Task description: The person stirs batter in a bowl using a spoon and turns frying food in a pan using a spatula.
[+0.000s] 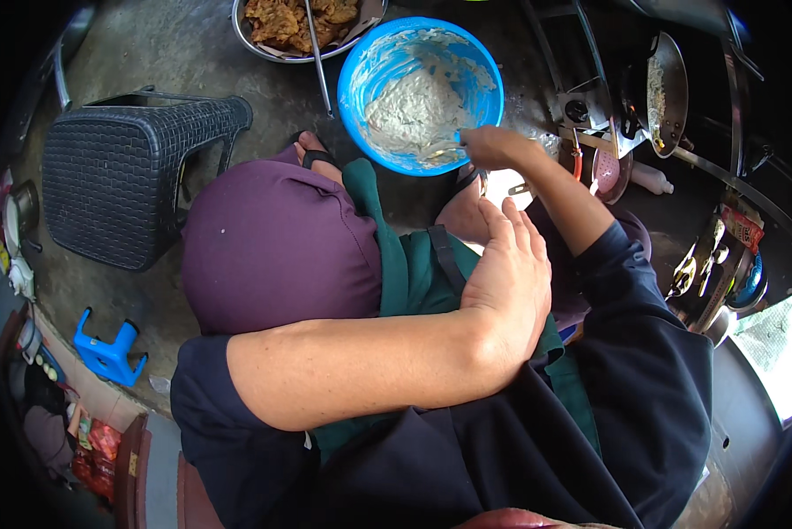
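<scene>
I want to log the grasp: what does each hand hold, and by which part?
Right hand grips a spoon by its handle end in the blue bowl. Left hand holds nothing.

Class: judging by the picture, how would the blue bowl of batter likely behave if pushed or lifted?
The blue bowl looks like thin plastic, so probably flexes. Its thick pale batter likely adds weight. The rounded sides suggest it may rock.

A grey concrete floor (175, 53) is seen, with a dark woven plastic stool (123, 176) and a small blue stool (107, 350) set on it; daylight enters at lower right.
</scene>
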Tool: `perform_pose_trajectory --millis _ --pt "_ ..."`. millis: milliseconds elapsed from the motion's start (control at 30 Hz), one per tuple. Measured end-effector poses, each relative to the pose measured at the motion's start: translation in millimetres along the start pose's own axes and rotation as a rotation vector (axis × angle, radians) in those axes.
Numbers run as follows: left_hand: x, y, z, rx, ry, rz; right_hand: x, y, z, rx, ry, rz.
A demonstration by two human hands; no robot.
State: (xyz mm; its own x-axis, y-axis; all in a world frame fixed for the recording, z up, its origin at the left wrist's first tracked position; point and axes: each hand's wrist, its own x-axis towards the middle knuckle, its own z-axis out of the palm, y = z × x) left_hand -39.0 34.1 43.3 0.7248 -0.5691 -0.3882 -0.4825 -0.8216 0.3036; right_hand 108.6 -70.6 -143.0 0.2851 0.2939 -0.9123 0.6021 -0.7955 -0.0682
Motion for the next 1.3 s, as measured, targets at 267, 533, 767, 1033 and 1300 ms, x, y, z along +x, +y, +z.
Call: perform_pose_trajectory --millis 267,533,767,1033,1300 --pt "-1.1 -1.0 -0.8 -0.007 0.003 0.023 16.2 5.1 8.9 0.238 0.289 -0.120" --pt "0.8 0.3 -1.5 0.006 0.004 0.014 -7.9 -3.5 4.7 -0.018 0.121 -0.041" --pt "-3.0 -0.3 -1.7 -0.004 0.013 0.013 -0.5 5.8 3.7 0.107 0.247 -0.088" --pt "2.1 1.8 -1.9 -0.004 0.009 0.018 22.7 -9.0 26.4 -0.037 0.142 -0.039" --pt "-2.3 0.8 -0.8 0.000 -0.014 0.005 24.0 -10.8 -16.4 0.086 0.358 -0.166"
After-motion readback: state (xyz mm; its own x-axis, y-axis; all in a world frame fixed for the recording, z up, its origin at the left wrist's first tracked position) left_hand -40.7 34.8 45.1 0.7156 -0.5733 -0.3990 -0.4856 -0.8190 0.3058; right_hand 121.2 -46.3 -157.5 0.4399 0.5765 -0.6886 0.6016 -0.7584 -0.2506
